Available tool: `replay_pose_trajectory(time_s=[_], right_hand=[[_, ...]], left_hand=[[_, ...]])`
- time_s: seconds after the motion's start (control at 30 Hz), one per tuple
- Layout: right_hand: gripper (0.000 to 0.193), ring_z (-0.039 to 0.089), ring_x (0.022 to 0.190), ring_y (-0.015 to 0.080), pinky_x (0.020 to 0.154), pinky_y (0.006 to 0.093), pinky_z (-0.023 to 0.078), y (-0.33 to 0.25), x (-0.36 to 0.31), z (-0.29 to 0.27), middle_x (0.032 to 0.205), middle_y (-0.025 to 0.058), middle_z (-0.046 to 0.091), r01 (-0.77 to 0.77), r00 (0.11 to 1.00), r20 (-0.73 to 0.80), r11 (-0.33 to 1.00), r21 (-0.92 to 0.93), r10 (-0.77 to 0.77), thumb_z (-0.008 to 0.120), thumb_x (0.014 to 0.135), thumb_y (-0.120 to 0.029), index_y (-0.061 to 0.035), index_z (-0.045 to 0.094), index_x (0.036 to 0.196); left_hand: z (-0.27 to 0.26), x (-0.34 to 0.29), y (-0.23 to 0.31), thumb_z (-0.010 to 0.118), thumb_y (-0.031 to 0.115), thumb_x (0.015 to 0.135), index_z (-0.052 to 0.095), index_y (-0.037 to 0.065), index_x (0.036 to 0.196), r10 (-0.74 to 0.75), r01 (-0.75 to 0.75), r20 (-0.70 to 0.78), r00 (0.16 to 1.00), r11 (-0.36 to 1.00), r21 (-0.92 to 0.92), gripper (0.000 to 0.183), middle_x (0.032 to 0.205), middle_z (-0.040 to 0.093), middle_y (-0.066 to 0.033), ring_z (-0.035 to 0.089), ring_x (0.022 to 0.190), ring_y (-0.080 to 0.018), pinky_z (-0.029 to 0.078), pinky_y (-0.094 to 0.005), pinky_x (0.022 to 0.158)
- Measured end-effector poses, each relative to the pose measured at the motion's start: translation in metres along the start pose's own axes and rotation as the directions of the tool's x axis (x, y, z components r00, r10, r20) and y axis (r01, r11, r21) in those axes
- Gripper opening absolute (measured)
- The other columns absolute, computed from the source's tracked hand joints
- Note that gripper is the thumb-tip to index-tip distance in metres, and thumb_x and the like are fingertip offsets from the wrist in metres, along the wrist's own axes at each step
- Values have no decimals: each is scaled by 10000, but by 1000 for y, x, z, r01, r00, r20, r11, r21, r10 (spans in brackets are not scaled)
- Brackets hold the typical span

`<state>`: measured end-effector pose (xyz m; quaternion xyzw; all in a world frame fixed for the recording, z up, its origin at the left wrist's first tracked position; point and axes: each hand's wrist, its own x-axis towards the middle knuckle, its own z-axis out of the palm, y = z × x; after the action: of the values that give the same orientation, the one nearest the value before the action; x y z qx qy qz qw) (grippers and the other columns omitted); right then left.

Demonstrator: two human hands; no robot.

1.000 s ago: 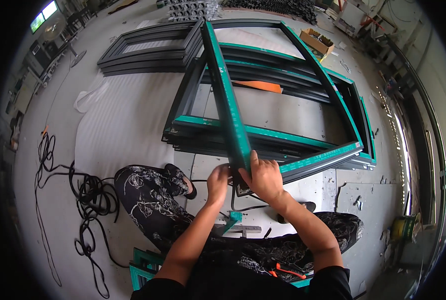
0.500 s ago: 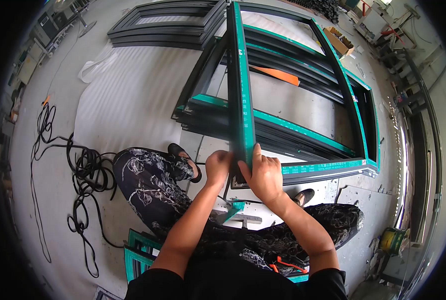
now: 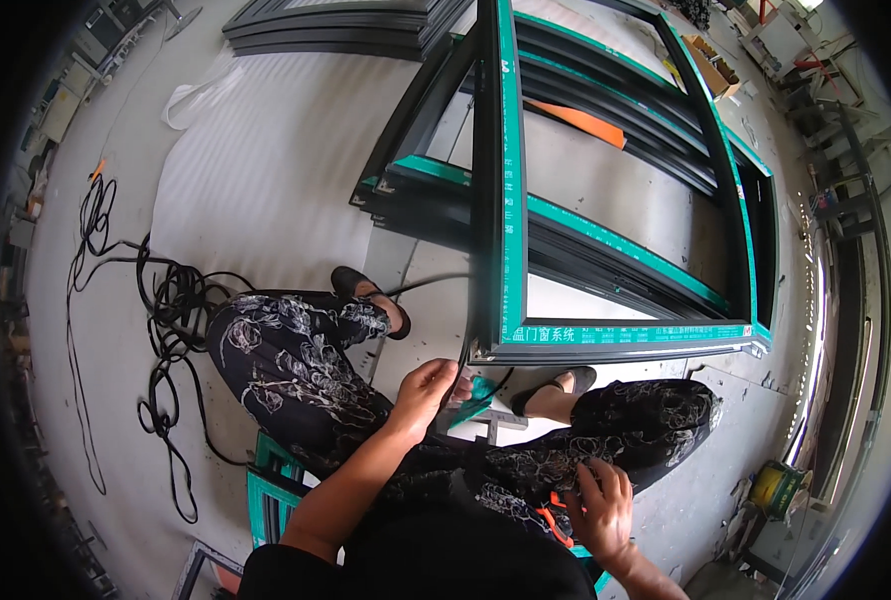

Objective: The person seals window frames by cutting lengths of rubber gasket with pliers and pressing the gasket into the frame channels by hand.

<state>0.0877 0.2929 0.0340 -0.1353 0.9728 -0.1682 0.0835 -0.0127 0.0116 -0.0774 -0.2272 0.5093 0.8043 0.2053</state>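
The big frame (image 3: 512, 210) is dark with green tape on its top face, and it lies in front of the person, on a pile of more frames (image 3: 406, 222). Its near left corner is just above the left hand (image 3: 428, 398), and a little to the right of it. The thumb and first finger of the left hand are pinched together on a thin black strip (image 3: 461, 368), which goes up toward that corner. The right hand (image 3: 604, 508) is well below the frame, over the person's lap. Its fingers are bent and a little apart, right beside a tool with orange handles (image 3: 554, 522). I cannot tell if it has hold of the tool.

Between the person's feet, just to the right of the left hand, there is a green piece (image 3: 480, 396) by a grey metal bar (image 3: 501, 419). A messy heap of black cord (image 3: 174, 300) is on the floor to the left, and a white sheet (image 3: 266, 160) is spread out past it
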Motion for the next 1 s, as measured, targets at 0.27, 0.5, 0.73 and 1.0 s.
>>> replay_pose_trajectory(time_s=[0.27, 0.5, 0.73, 1.0], right_hand=[[495, 477, 1133, 332, 973, 471, 376, -17, -49, 26, 1219, 150, 490, -4, 997, 71, 974, -226, 20, 656, 750, -339, -89, 608, 1175], [546, 540, 986, 273, 845, 430, 432, -21, -50, 38, 1055, 94, 535, -83, 982, 141, 956, -283, 127, 701, 698, -307, -113, 591, 1196], [568, 625, 690, 259, 571, 345, 508, -12, -22, 19, 812, 96, 610, -170, 957, 248, 984, 48, 153, 809, 638, -262, -80, 603, 1136], [967, 513, 793, 150, 680, 215, 397, -7, 64, 6, 889, 69, 502, -639, 757, 502, -316, 701, -418, 783, 626, -376, 30, 357, 1392]], left_hand=[[8, -10, -1, 573, 232, 956, 618, -8, 1048, -70, 70, 9, 998, 974, -214, 261, 905, 653, -77, 606, 774, -124, 497, -262, 737], [5, -8, -1, 604, 233, 936, 650, -4, 979, -54, 54, 11, 999, 992, -117, 246, 873, 642, -54, 587, 769, -106, 489, -245, 748], [4, -4, -5, 619, 253, 924, 650, 25, 906, -44, 46, 22, 999, 997, -65, 231, 770, 600, -10, 509, 683, -65, 404, -208, 642], [0, -10, 4, 613, 182, 922, 648, 14, 910, 57, -51, -99, 993, 997, 59, 172, 749, 583, 14, 481, 660, -36, 376, -202, 608]])
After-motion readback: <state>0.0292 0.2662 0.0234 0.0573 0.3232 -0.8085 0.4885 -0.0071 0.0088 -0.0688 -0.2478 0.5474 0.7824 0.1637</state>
